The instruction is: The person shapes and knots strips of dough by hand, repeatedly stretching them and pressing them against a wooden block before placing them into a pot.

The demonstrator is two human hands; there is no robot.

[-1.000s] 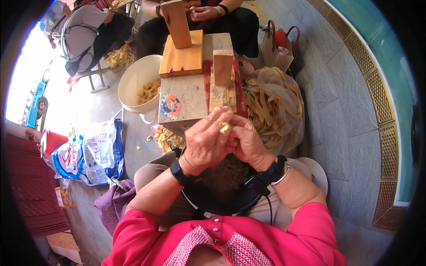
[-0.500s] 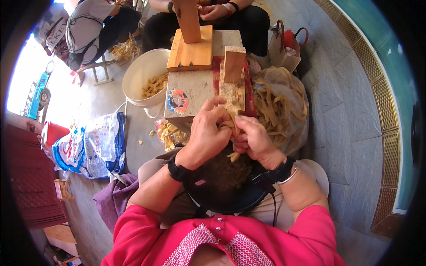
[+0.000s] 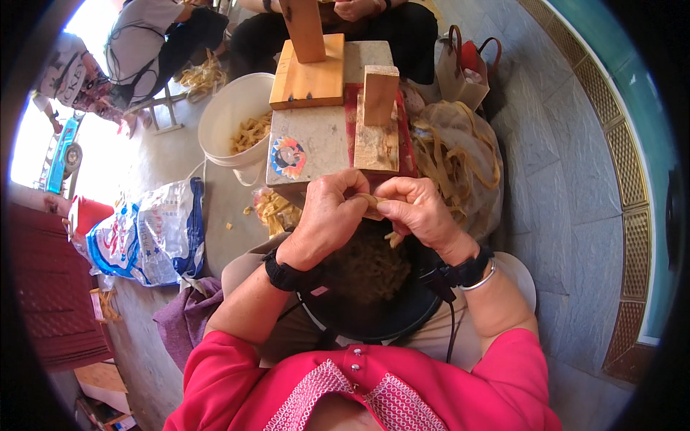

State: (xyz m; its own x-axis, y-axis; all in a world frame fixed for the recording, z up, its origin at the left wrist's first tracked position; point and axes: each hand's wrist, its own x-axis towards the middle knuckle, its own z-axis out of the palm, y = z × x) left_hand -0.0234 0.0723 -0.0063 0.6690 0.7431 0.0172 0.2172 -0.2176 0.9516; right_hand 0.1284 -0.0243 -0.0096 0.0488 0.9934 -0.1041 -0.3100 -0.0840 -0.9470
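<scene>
My left hand [image 3: 330, 215] and my right hand [image 3: 420, 215] meet just off the near end of the low table. Both are closed, thumbs and fingertips pinching a soft tan strip [image 3: 371, 203] between them. A loose end of it hangs below my right fingers; the rest is hidden by the hands. Beneath them, a dark round basin [image 3: 323, 320] rests on my lap, with a shadowy heap of small pieces [image 3: 374, 276] inside. Right in front of my hands, a small wooden stand [image 3: 376, 147] with an upright block lies on a red cloth.
The low table [image 3: 323, 140] also bears a larger wooden stand [image 3: 305, 82]. To its left are a white bucket [image 3: 215, 126] of tan pieces and a plastic bag [image 3: 277, 212]; to its right, a clear bag of long strips [image 3: 460, 169]. A person [image 3: 352, 11] sits opposite.
My hands have drawn slightly apart, and my left fingers have come down from the small stand. The strip now shows between the fingertips. The view has shifted slightly.
</scene>
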